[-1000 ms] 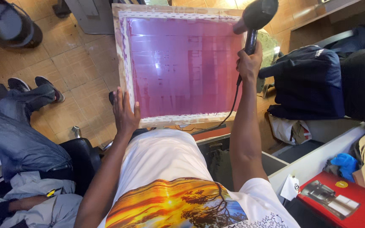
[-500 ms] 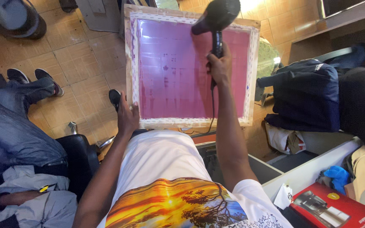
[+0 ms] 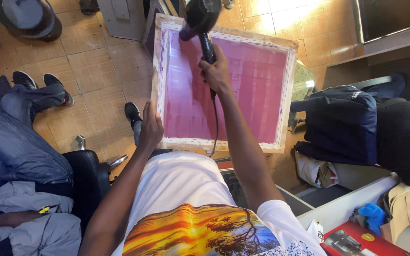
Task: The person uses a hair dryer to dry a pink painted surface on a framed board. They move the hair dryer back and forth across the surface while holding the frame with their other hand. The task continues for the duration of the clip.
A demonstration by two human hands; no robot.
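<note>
Gripping the left edge of a wooden screen-printing frame with pink mesh, the left hand is propping it upright while the right hand, fingers clamped around the handle, is aiming a black hair dryer near its upper left corner.

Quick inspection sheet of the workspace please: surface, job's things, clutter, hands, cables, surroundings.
Surface: tiled floor; nothing seen of a worktable.
Job's things: wooden frame with pink mesh, held up; black dryer over its upper left.
Clutter: blue bag, red box, blue cloth.
Hands: left hand grips the frame's left edge; right hand holds the dryer's handle.
Cables: dryer cord hangs across the mesh.
Surroundings: seated person in jeans at left.
</note>
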